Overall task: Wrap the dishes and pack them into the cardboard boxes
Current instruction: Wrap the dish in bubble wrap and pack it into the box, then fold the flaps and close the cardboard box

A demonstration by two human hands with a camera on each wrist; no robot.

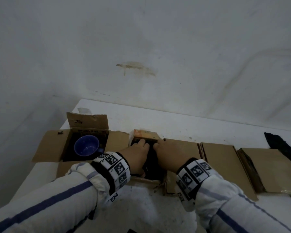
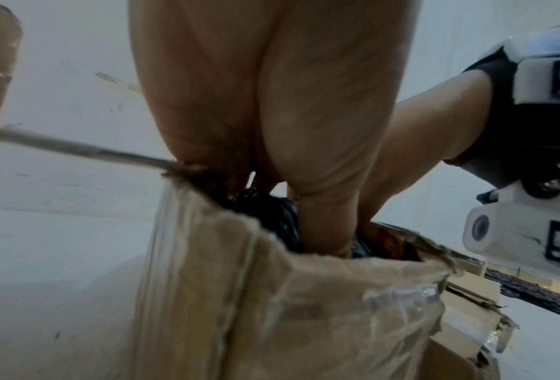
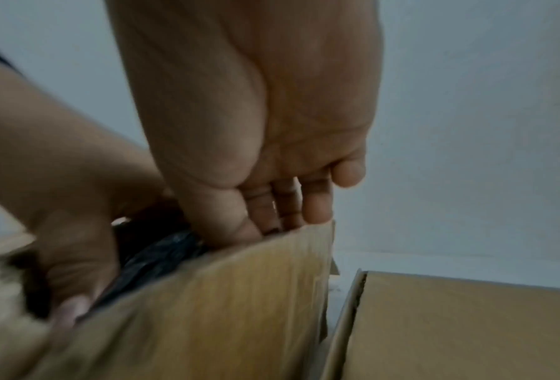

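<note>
We find both hands in the middle box (image 1: 142, 179) at frame centre; the left hand (image 1: 136, 154) and right hand (image 1: 166, 153) lie side by side, equally near, fingers bent down onto a black-wrapped bundle (image 2: 273, 212) directly beneath; whether they pinch it we cannot tell; its long axis is hidden; the left-of-centre box (image 1: 49, 145) holds an unwrapped blue bowl (image 1: 86, 145).

- Head view looks forward and down from above at both hands' fingers (image 1: 142, 142), with white wall beyond.
- Left wrist view sits close under the left hand (image 2: 272, 108), facing along it to the fingers.
- Right wrist view does likewise under the right hand (image 3: 256, 102).
- All three share the cardboard box (image 1: 146, 181) around the fingers.
</note>
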